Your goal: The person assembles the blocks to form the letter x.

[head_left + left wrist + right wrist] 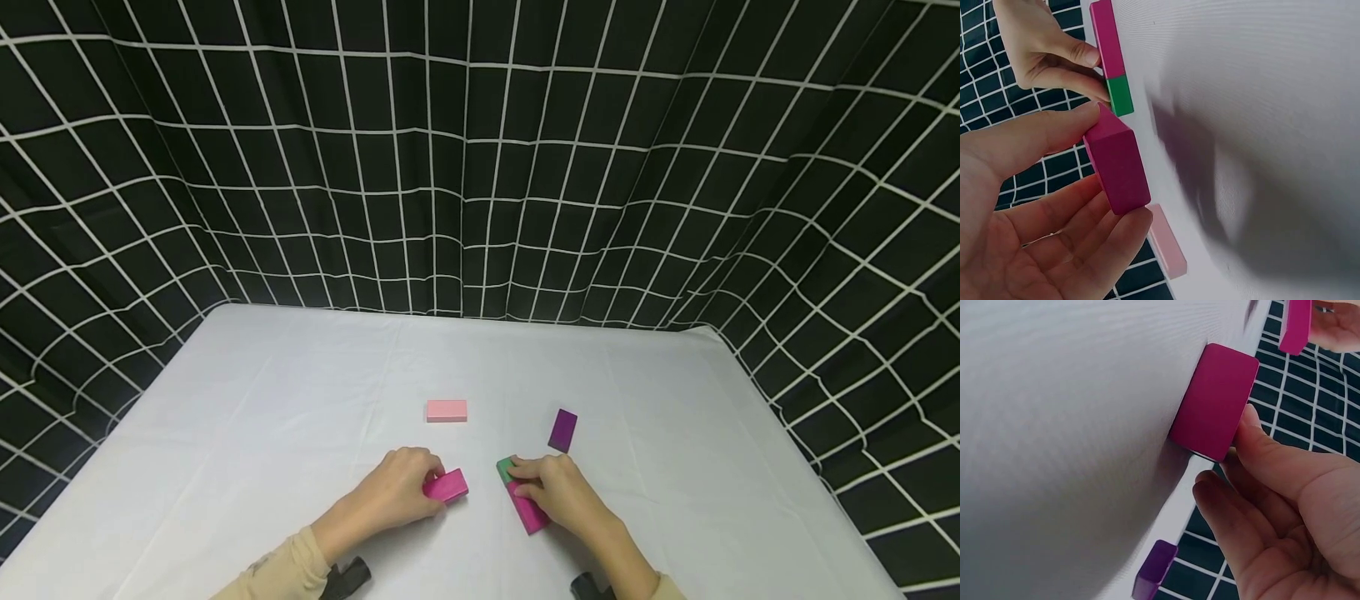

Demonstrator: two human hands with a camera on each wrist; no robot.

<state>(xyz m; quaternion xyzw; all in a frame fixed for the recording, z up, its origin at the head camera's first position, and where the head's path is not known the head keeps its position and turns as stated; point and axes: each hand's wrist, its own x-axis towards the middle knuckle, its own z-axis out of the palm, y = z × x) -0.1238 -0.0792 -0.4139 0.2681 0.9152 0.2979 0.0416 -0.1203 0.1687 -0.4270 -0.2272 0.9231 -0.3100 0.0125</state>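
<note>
In the head view my left hand pinches a magenta block; the left wrist view shows this block raised off the cloth between thumb and fingertips. My right hand touches two blocks lying end to end, a green block at the far end and a magenta one nearer. Its thumb meets the magenta block at one edge in the right wrist view, where the green block is hidden. The left wrist view shows its fingers along the side of the magenta and green blocks.
A light pink block lies beyond my left hand, and a purple block beyond my right hand. White cloth covers the table. Black curtains with a white grid stand behind it and at both sides.
</note>
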